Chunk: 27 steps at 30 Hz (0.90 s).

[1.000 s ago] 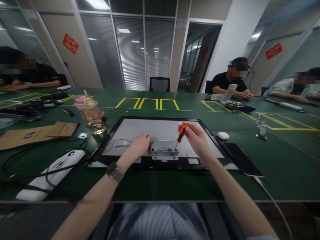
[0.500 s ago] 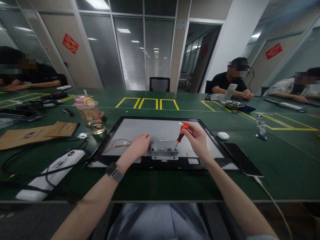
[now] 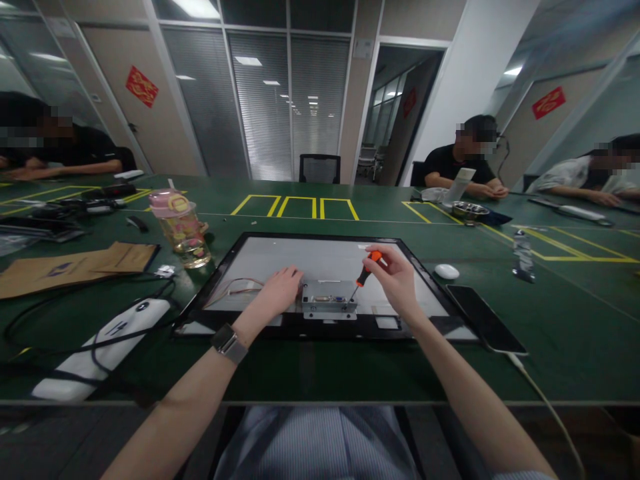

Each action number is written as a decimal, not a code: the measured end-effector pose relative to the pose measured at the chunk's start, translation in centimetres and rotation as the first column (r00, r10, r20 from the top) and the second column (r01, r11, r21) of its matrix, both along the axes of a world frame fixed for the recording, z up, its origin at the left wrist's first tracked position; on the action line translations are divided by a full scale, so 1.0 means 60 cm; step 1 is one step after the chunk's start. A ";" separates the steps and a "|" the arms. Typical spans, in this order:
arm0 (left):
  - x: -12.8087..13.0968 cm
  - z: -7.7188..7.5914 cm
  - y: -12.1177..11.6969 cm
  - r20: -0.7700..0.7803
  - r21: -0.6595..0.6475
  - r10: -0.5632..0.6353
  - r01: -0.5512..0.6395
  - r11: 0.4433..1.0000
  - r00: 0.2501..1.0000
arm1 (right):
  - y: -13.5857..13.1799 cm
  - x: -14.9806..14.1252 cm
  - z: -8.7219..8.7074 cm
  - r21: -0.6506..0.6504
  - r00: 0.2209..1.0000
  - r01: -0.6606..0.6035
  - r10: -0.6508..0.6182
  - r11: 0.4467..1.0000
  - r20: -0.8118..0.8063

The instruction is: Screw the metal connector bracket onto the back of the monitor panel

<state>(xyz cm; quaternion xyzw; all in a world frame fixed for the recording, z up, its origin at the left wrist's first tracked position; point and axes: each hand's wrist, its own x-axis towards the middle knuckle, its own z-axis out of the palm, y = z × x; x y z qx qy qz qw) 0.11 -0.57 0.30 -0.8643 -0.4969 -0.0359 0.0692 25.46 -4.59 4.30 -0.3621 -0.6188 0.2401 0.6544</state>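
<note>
A flat monitor panel (image 3: 320,257) lies face down on the green table, its grey metal back up inside a black frame. A small metal connector bracket (image 3: 329,301) sits near its front edge. My left hand (image 3: 278,291) rests on the panel with fingers curled, touching the bracket's left end. My right hand (image 3: 397,279) pinches an orange-handled screwdriver (image 3: 365,273), whose tip meets the bracket's right end. Thin red and white wires (image 3: 235,289) run across the panel left of my left hand.
A pink-lidded bottle (image 3: 181,229) and a brown paper bag (image 3: 75,264) lie to the left, with a white device (image 3: 103,348) wrapped in black cables nearer me. A white mouse (image 3: 447,271) and a phone (image 3: 483,317) lie to the right. Other people sit at the table's far sides.
My right hand has shifted slightly right and lower, tilting the screwdriver handle more to the right with its tip staying at the bracket. My left hand has not moved.
</note>
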 end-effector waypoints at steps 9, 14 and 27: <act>-0.001 0.000 0.000 -0.012 0.000 -0.004 0.004 1.000 1.000 | -0.007 -0.005 0.004 -0.075 0.973 -0.228 0.224 0.971 -0.058; -0.001 0.000 0.002 -0.006 -0.009 -0.001 0.001 1.000 1.000 | -0.002 -0.001 0.002 -0.017 1.000 -0.013 0.013 1.000 -0.002; -0.002 -0.003 0.004 0.017 -0.013 -0.002 0.002 1.000 1.000 | 0.000 0.001 0.003 -0.042 0.999 -0.043 0.042 0.998 -0.032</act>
